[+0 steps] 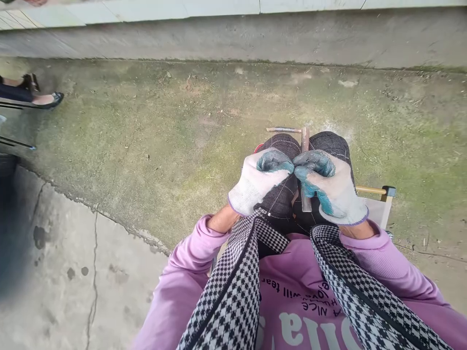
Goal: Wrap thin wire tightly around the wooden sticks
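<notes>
My left hand [260, 180] and my right hand [328, 182] wear white knit gloves with blue-green, dirt-darkened palms and fingers. Both are closed in a pinch, and their fingertips meet above my knees. Whatever lies between the fingertips is too small or hidden to make out. Below them, a straight brownish-grey bar [305, 201] runs between my legs, partly covered by my right hand. At its far end a thin rod [286, 130] points left; whether the two are joined, I cannot tell.
My knees [330, 142] are in dark checked trousers. Right of them shows a seat frame [386, 192] with a yellowish bar. Mossy ground [164, 146] stretches ahead to a low concrete ledge [233, 39]. Cracked concrete [120, 282] lies at left. Another person's foot [47, 99] is at far left.
</notes>
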Demonstrator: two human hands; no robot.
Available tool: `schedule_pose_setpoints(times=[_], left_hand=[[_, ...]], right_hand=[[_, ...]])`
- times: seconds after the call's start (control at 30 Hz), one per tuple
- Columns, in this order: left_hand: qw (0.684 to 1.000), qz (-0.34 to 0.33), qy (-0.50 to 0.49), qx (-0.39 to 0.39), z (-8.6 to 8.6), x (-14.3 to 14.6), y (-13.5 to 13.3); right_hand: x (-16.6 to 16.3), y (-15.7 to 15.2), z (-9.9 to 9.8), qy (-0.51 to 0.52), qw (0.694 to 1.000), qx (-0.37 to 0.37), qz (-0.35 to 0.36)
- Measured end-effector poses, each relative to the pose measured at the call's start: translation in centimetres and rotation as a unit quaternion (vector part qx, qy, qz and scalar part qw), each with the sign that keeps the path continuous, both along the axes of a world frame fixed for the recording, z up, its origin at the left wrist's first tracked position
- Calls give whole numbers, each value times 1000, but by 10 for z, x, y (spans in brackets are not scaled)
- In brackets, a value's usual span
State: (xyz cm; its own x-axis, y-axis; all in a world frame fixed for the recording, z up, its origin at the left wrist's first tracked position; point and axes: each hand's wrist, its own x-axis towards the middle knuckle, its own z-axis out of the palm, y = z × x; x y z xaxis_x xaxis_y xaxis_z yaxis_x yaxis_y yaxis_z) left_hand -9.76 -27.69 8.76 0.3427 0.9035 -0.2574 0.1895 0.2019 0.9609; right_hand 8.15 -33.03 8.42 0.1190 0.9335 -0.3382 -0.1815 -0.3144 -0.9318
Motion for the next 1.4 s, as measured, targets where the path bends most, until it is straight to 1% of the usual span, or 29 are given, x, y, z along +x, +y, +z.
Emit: schedule_pose_setpoints(times=[0.1,0.2,0.27,0.33,0.4,0.43,0.47,0.57,0.63,0.7,0.73,0.83,0.87,0.9,0.93,1.03,1.1,1.2,1.3,1.4], left_hand=[[999,-26,31,36,6,-2,-3],[988,-54,111,95,9,-5,-5],[967,-84,186,153,7,-8,-5],[935,-122,242,231,2,-12,-5],[905,-148,261,302,-2,-14,-6],[900,-149,257,318,-4,-14,-7],[905,-141,245,318,-4,-13,-8],[944,-84,181,262,-2,-8,-12],[956,-57,157,240,0,-6,-13],[946,-55,176,266,-1,-7,-11],[933,-65,198,293,-3,-8,-10],[879,-99,260,388,-12,-13,-6],[865,-99,268,412,-15,-15,-5],[858,-91,270,426,-18,-15,-5],[858,-78,266,433,-21,-15,-5],[872,-36,234,429,-25,-14,-8],[873,-25,212,439,-26,-13,-10],[860,-23,201,468,-25,-14,-9],[848,-32,219,483,-24,-17,-6],[835,-52,229,499,-25,-19,-3]], right_hand=[[6,1,3,-13,1000,0,15],[9,2,4,-33,999,4,22],[11,3,3,-52,998,10,27],[14,3,0,-72,997,15,26],[17,2,-3,-91,996,15,22],[18,2,-3,-99,995,16,17],[18,1,-3,-106,994,18,15],[16,1,-1,-113,993,36,12],[13,1,3,-100,994,44,9],[10,1,6,-84,995,44,-8],[9,1,8,-80,996,41,-19],[5,-2,12,-80,996,18,-41],[4,-2,13,-75,996,6,-42],[2,-3,14,-66,997,-6,-42],[1,-3,14,-51,998,-15,-41],[-4,-1,10,8,999,-36,-32],[-6,2,5,40,997,-54,-21],[-6,4,0,62,996,-70,-11],[-2,5,-2,73,996,-57,-7],[6,7,0,45,998,-37,-10]])
